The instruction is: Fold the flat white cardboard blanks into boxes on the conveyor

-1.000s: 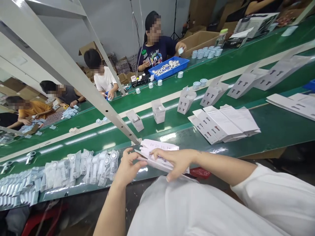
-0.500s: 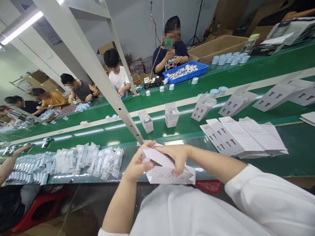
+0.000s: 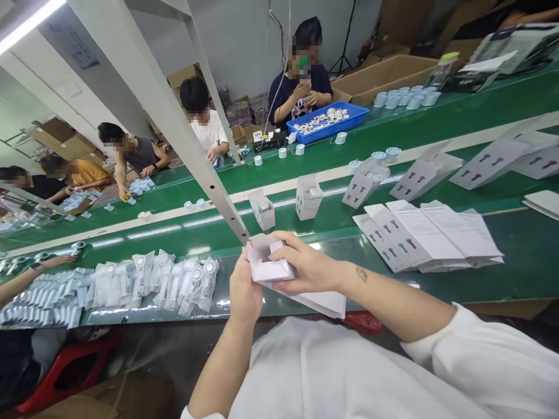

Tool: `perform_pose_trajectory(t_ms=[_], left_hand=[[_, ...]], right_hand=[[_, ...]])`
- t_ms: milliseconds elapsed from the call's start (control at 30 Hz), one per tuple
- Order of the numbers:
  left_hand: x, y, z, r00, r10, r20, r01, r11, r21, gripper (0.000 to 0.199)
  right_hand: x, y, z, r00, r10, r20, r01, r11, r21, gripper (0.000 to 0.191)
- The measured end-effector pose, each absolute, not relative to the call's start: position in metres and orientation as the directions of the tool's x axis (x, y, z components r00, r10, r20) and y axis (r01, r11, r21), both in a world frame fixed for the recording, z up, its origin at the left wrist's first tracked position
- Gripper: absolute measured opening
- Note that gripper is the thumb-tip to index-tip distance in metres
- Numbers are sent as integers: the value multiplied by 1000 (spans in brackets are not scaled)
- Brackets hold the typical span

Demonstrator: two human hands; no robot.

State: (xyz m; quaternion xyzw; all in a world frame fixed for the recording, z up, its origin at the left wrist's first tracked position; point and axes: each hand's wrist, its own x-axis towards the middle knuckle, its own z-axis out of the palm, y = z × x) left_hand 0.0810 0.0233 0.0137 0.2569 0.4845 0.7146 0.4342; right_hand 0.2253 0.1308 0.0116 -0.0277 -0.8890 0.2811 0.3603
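Note:
Between my hands is a white cardboard box (image 3: 274, 272), its open end turned up toward me. My left hand (image 3: 244, 291) wraps its left side. From the right, my right hand (image 3: 301, 265) grips it, with the thumb at the opening and fingers along the side. A long white part of the box reaches down to the right beneath my right hand. To the right on the bench lies a stack of flattened white boxes (image 3: 419, 235) with small printed pictures. On my left are several light blue handheld devices in clear bags (image 3: 192, 282).
Opened boxes (image 3: 309, 198) stand along the green conveyor (image 3: 209, 230) ahead. A slanted metal post (image 3: 174, 116) rises just beyond my hands. Across the belt, co-workers sit by a blue tray (image 3: 329, 131) of small white parts. A co-worker's hand (image 3: 61, 261) reaches in at far left.
The box has turned in my hands so its opening now faces up, its flaps spread out. My right hand has shifted from its top to its side. The co-worker's hand at left has moved right.

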Motion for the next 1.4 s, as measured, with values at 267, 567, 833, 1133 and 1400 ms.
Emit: perform_pose_trajectory(t_ms=[267, 567, 833, 1133, 1400], left_hand=[[56, 24, 17, -142, 986, -85, -320, 35, 947, 97], [75, 40, -1, -587, 809, -42, -246, -129, 961, 46], [70, 34, 10, -204, 975, 85, -101, -108, 989, 35], [96, 39, 17, -115, 987, -115, -339, 69, 938, 56], [116, 48, 13, -77, 990, -114, -270, 89, 959, 53]], right_hand=[[232, 159, 24, -929, 140, 343, -225, 523, -822, 51], [239, 123, 31, -867, 412, 280, 87, 680, -728, 81], [232, 100, -13, -504, 610, 611, 103, 745, -659, 83], [246, 96, -12, -467, 515, 719, -21, 806, -591, 95], [273, 99, -18, -451, 523, 723, 20, 816, -578, 96]])
